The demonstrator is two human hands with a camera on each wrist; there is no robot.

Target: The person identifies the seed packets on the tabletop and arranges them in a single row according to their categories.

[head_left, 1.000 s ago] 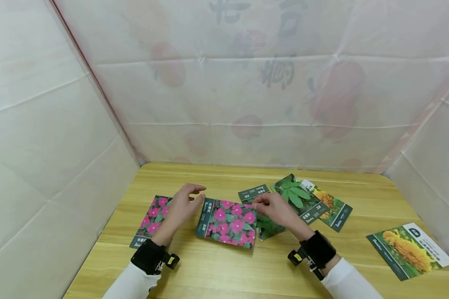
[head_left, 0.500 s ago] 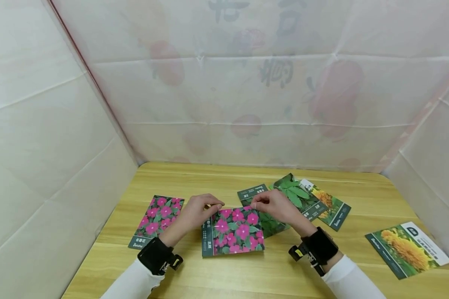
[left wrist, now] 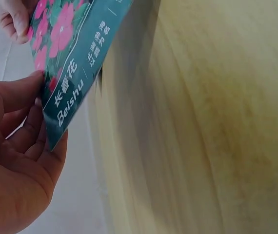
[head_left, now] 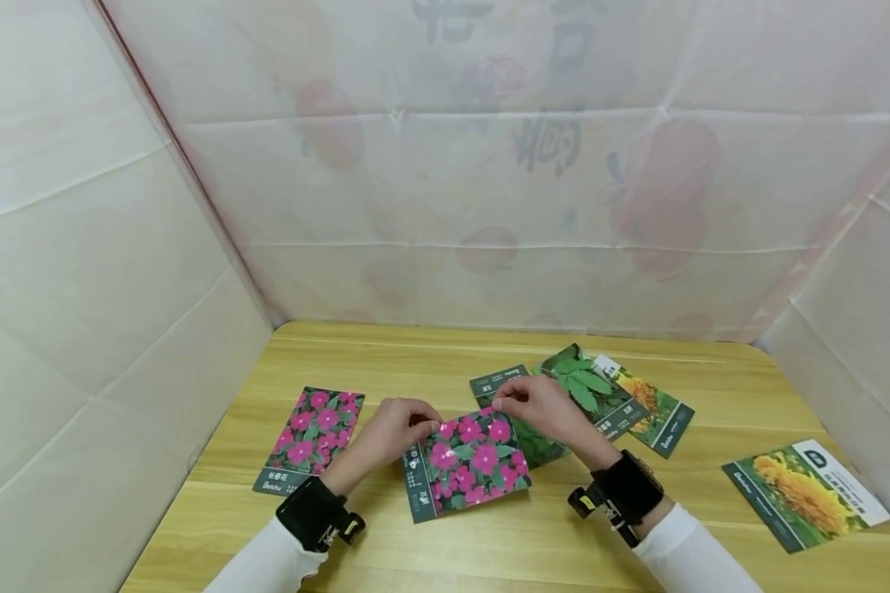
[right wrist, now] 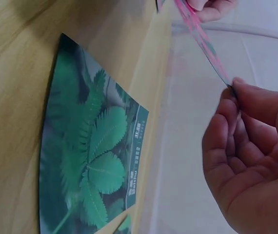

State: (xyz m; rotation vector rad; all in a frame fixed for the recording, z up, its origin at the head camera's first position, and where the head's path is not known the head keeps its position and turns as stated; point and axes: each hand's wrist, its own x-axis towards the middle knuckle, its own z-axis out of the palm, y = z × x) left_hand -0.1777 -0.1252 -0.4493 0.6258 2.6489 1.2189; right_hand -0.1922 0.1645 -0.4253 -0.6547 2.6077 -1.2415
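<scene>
A seed packet with pink flowers [head_left: 478, 465] is held raised and tilted over the table, its dark green label strip toward the left. My left hand [head_left: 396, 432] pinches its upper left corner between thumb and fingers; the left wrist view shows this hand [left wrist: 19, 161] with the thumb on the printed face. At the upper right corner, my right hand [head_left: 541, 408] pinches the packet between thumb and index finger, the other fingers curled. Seen almost edge-on in the right wrist view, the packet [right wrist: 205, 46] runs between both hands.
Another pink-flower packet [head_left: 315, 436] lies on the wooden table [head_left: 504, 560] at left. Behind and beneath my right hand, green-leaf packets [head_left: 586, 387] overlap a yellow-flower packet [head_left: 660, 412]. One more yellow-flower packet [head_left: 804, 498] lies far right. Cloth walls [head_left: 489, 280] enclose the table.
My left hand has moved right and down from beside the packet, and now pinches its upper left corner. The packet has shifted slightly nearer and turned; my right hand keeps its corner.
</scene>
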